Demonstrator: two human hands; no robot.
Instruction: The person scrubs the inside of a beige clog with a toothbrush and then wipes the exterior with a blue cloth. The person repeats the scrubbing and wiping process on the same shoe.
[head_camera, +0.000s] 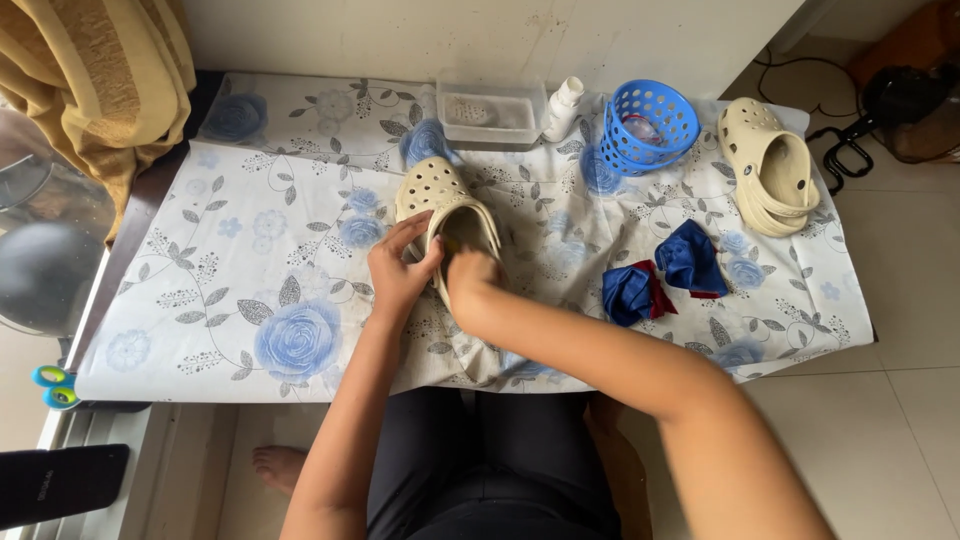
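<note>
Gripping cream clog (440, 200) at mid-counter (200, 300) with left hand (398, 275) closed round its side, right hand (470, 280) tucked into its opening, fingers hidden so grip unclear; second clog (770, 165) lying far right beside blue basket (650, 125)

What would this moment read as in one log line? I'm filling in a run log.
left hand: holding clog side | right hand: inside clog | second clog: far right | blue cloths: right | blue basket: behind
</note>
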